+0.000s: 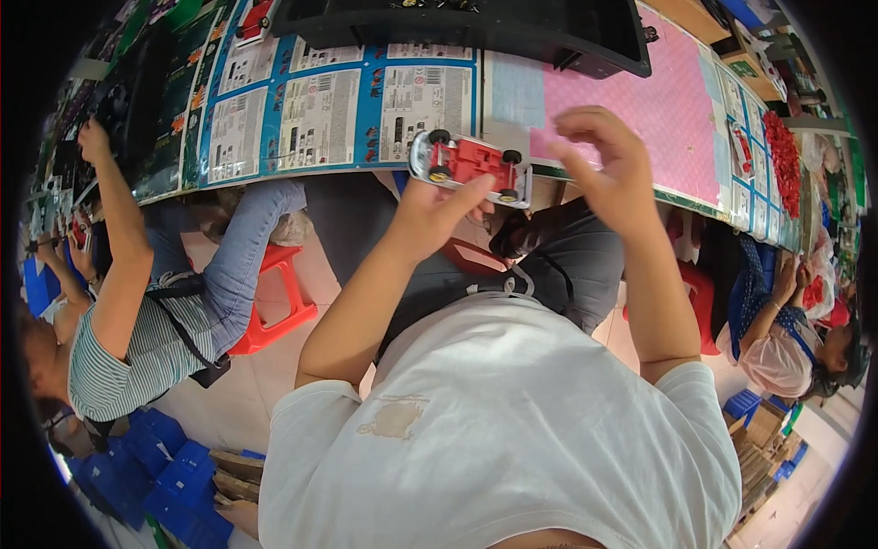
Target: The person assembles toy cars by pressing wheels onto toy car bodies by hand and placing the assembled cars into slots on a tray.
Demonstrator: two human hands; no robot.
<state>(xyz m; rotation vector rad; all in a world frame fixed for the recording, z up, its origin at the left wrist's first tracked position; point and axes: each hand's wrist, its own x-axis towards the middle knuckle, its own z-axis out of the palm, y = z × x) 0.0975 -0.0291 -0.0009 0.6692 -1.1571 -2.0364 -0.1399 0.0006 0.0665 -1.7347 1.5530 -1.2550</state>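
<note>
My left hand (437, 212) grips a toy car (468, 165) just off the table's near edge. The car is upside down, with a red underside, a silver-white rim around it and dark wheels with gold-coloured hubs facing up. To the right of the car, my right hand (608, 160) is raised with its fingers spread and curved, slightly blurred. It touches neither the car nor the table, and nothing shows in it.
A black tray (466, 35) lies across the table's far side, with small parts in it. Printed card sheets (320, 114) and a pink mat (631, 123) cover the tabletop. Co-workers sit left (137, 320) and right (777, 320). Another red toy car (254, 20) stands far left.
</note>
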